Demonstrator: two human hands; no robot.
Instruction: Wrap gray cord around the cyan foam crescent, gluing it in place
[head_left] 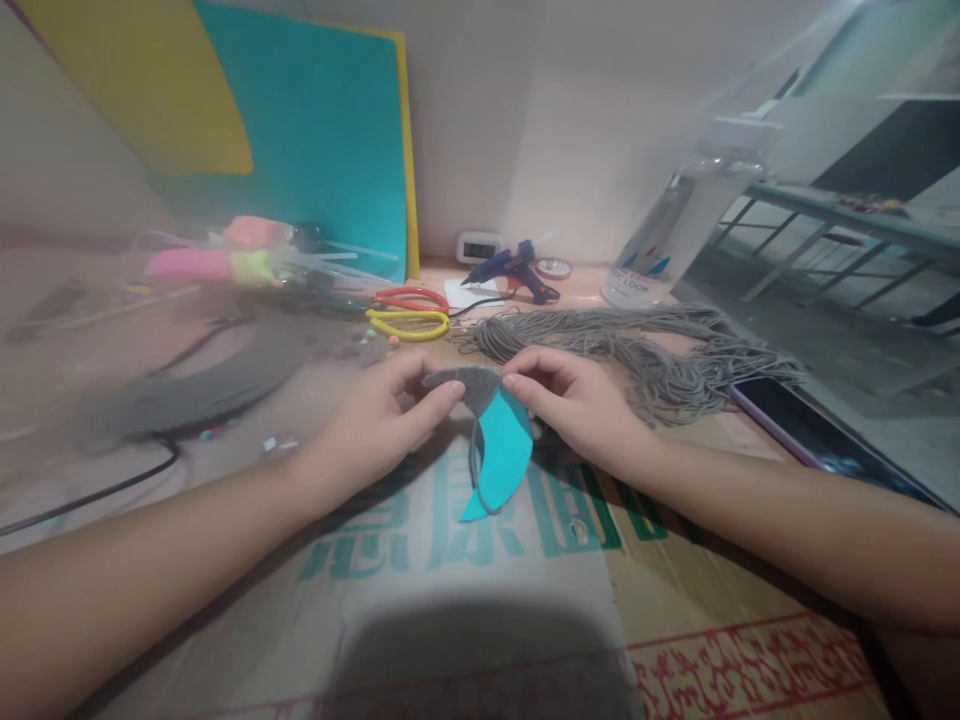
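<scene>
Curved turquoise piece with a grey cord-covered end (508,450) is hanging between the hands, above green-printed brown cardboard (675,600). The left hand (394,410) is pinching the grey end, thumb and fingers nearly closed. The right hand (581,400) is pinching the piece's top, fingertips almost together. Loose grey cord (675,360) is lying beyond, a black-screened phone (832,440) resting farther right.
</scene>
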